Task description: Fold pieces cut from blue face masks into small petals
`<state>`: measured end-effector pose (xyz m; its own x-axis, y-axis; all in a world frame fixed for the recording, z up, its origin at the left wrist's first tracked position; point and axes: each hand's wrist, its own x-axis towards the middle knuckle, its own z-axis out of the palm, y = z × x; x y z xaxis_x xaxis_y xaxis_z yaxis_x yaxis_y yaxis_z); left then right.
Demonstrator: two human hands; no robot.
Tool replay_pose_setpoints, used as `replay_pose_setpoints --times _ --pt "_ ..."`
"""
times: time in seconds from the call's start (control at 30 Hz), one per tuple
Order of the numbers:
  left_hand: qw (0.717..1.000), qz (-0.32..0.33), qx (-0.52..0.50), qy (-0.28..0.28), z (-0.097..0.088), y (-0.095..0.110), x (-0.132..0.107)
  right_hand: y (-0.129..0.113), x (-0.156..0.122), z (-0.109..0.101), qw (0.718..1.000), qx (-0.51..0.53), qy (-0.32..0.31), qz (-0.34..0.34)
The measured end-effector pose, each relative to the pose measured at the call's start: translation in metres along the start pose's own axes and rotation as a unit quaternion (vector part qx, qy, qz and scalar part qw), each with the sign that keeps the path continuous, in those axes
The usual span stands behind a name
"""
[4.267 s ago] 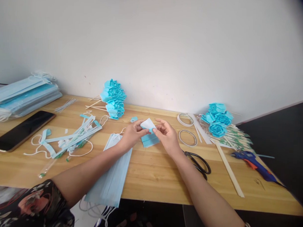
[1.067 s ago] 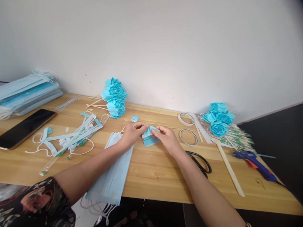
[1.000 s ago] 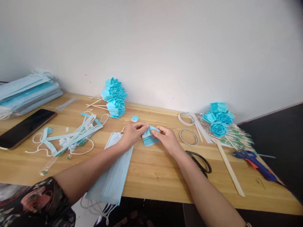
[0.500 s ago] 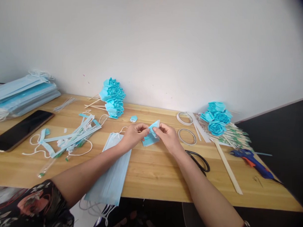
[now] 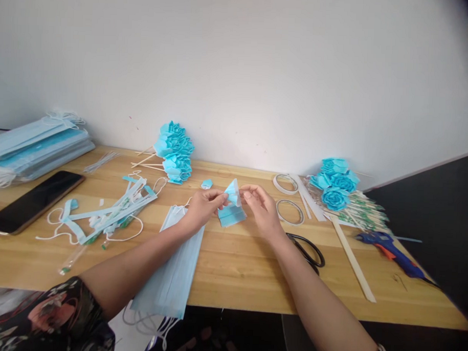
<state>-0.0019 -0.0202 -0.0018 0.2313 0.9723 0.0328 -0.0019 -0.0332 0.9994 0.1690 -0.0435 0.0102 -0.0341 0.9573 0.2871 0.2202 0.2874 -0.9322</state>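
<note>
Right grip (image 5: 264, 210) has been drawn slightly outward, its hold unclear; the blue piece (image 5: 232, 215) is pinched by the left grip (image 5: 202, 207).

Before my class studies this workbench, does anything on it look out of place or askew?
Yes: the pale-blue masks at the front lie askew, overhanging the near edge of the table. Left of them, cut strips lie in a tangled jumble, unlike the flatter mask stack farther left.

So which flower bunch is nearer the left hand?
The bunch beyond the left hand, its sticks pointing left; the other bunch lies near the glue gun.
</note>
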Motion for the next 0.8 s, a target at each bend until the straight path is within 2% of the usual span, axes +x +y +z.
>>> replay_pose_setpoints --times 0.13,0.27,0.43,0.6,0.67,0.8 --pt "0.999 0.000 -0.037 0.015 0.000 0.002 0.000 -0.001 0.000 0.001 0.999 -0.036 -0.004 -0.012" --pt "0.999 0.004 -0.044 0.005 0.000 0.003 -0.001 0.003 0.000 0.005 0.996 -0.086 -0.028 -0.013" --pt "0.998 -0.004 -0.065 -0.013 0.000 0.003 -0.002 0.011 0.001 0.005 0.989 -0.118 -0.017 -0.092" --pt "0.988 -0.054 -0.140 -0.037 -0.002 0.004 -0.001 0.014 0.003 -0.001 0.972 -0.174 -0.006 -0.159" --pt "0.989 -0.056 -0.133 -0.039 -0.003 0.004 -0.001 0.014 0.004 -0.001 0.968 -0.189 -0.013 -0.167" --pt "0.998 -0.021 -0.048 -0.023 -0.001 0.004 0.000 0.012 0.003 0.000 0.971 -0.184 -0.016 -0.149"
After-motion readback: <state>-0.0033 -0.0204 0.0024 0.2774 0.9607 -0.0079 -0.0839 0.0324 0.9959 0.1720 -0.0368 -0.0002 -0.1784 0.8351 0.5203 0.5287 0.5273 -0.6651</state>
